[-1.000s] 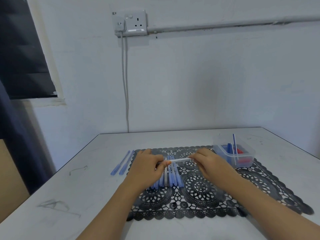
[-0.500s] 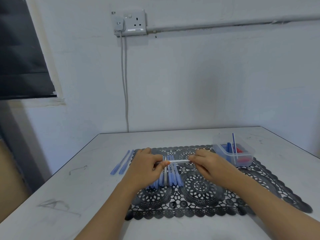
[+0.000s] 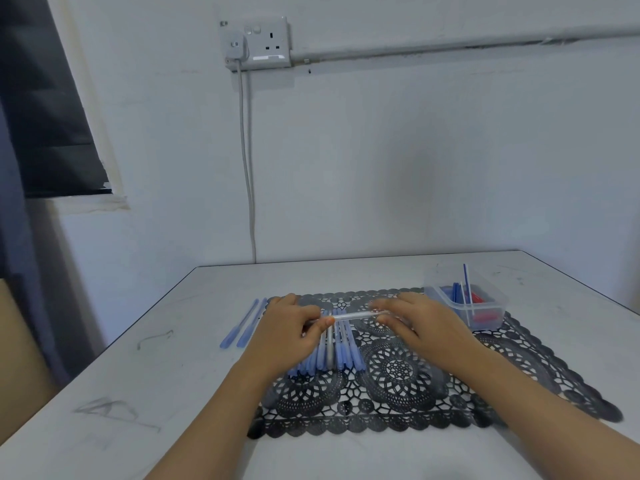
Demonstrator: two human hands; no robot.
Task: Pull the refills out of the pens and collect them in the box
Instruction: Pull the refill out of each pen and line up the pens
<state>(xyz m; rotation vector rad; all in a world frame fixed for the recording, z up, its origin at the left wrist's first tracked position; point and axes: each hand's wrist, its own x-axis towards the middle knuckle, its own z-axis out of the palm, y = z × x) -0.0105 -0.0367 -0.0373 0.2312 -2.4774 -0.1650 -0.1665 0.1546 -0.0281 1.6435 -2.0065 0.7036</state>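
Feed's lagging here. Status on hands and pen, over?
Left hand and right hand grip one pen, level over the pen row. Box at right holds refills. Nothing between.

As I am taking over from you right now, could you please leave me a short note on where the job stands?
Left grip pinches one end of a pale pen, right grip the other, level above the row of blue pens on the black mat.
Done: the clear box at the mat's far right corner holds several refills, one leaning upright.
Two blue pen bodies lie on the table left of the mat.
To do: pull this refill, box it, then work through the row.
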